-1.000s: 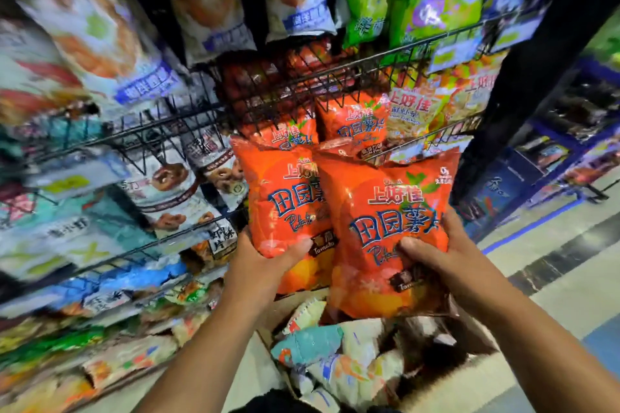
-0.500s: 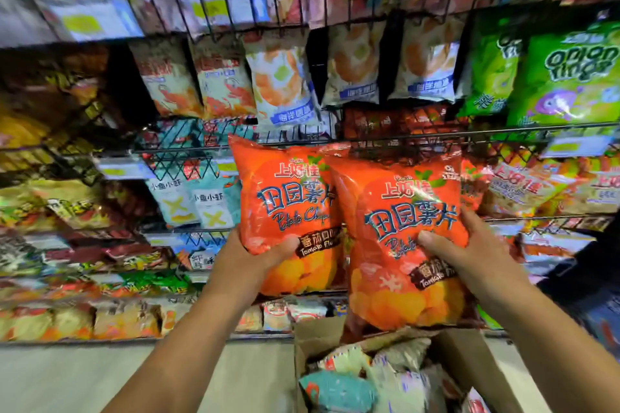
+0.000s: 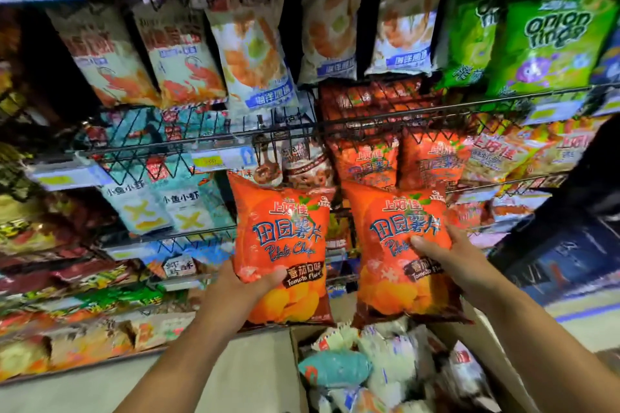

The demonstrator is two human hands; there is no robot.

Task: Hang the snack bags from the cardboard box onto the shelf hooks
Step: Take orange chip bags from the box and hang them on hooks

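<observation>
As left grip (image 3: 235, 292), right grip (image 3: 459, 265) clasp bags (image 3: 281, 238)

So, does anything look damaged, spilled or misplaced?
Nothing stands out. The left hand holds the left chip bag and the right hand the right chip bag, both upright and intact; bags in the cardboard box lie loosely piled, none visibly torn.

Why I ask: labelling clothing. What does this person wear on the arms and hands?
Nothing shows. The left grip and right grip are ungloved hands; the left forearm and right forearm are bare to the frame's edge, with no sleeve, watch or bracelet in view.
</observation>
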